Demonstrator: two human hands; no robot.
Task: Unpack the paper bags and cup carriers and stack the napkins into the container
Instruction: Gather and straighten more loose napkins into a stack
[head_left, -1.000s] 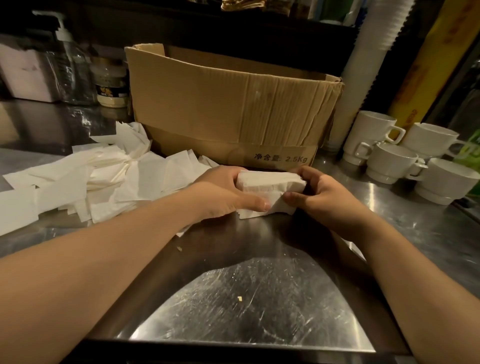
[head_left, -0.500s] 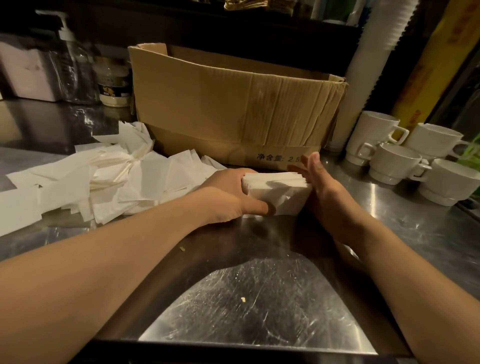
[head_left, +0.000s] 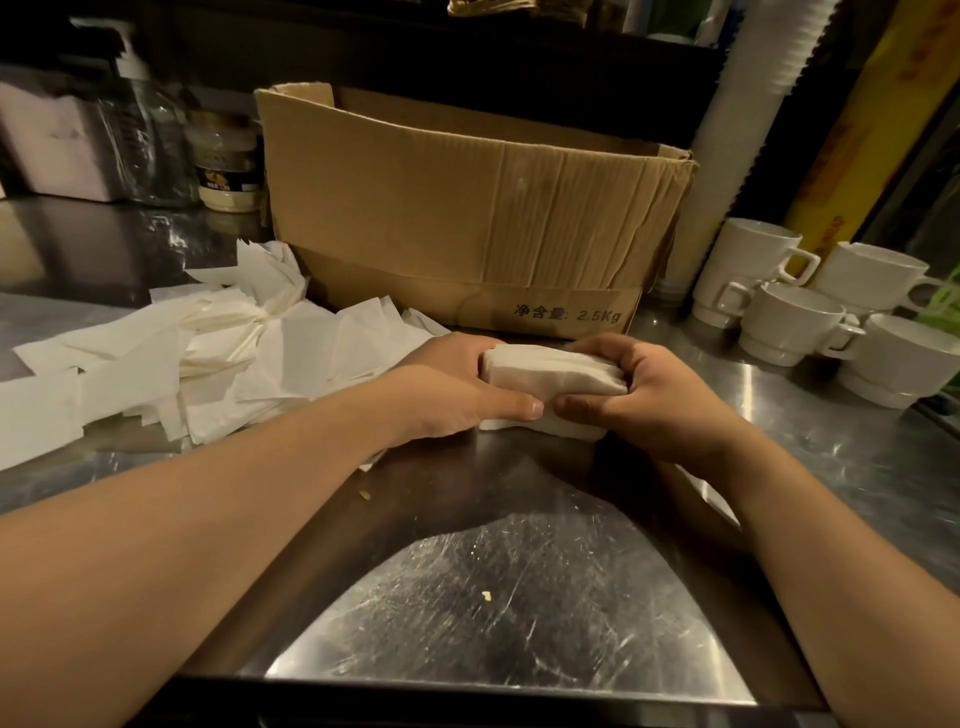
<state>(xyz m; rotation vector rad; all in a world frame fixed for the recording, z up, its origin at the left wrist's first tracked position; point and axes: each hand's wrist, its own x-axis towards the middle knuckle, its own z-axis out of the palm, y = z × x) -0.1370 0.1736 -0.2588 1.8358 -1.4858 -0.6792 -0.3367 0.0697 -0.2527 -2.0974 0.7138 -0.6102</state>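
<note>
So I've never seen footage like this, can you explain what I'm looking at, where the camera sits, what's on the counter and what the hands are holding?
There is no machine here: these are a person's two bare arms, filmed by a wide-angle camera worn on their head, looking forward and down. That is why the arms seem to stretch in from the bottom corners.

The left hand and the right hand grip a neat stack of napkins from either side, its lower edge on the metal counter.

To the left lies a loose pile of napkins. Behind the hands stands an open cardboard box. To the right sit white cups, and at the far left a pump bottle and a small jar.
</note>
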